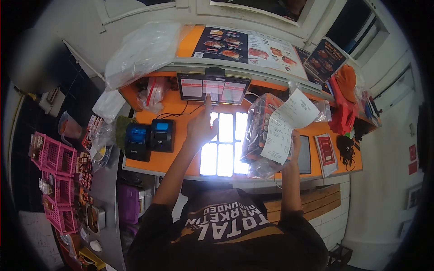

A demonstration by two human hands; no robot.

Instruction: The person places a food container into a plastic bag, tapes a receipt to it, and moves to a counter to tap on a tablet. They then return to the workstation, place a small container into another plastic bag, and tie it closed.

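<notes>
My left hand [202, 129] reaches forward with the index finger stretched out to the screen of a tablet [190, 86] in a stand. Nothing is held in that hand. On the screen several white panels with red bars show. My right hand [294, 149] grips a clear plastic bag [258, 131] with dark and orange printed packaging inside. A long white receipt [278, 137] lies over the front of the bag, its upper end curling to the right. The fingers of my right hand are partly hidden behind the bag and receipt.
Several bright phone screens [224, 144] lie on the orange counter [181, 158]. Two black printers [138, 141] stand left, with a cable behind. A framed red card [326, 153] lies right. Pink baskets [54, 158] stand far left; plastic bags [142, 54] lie on the upper shelf.
</notes>
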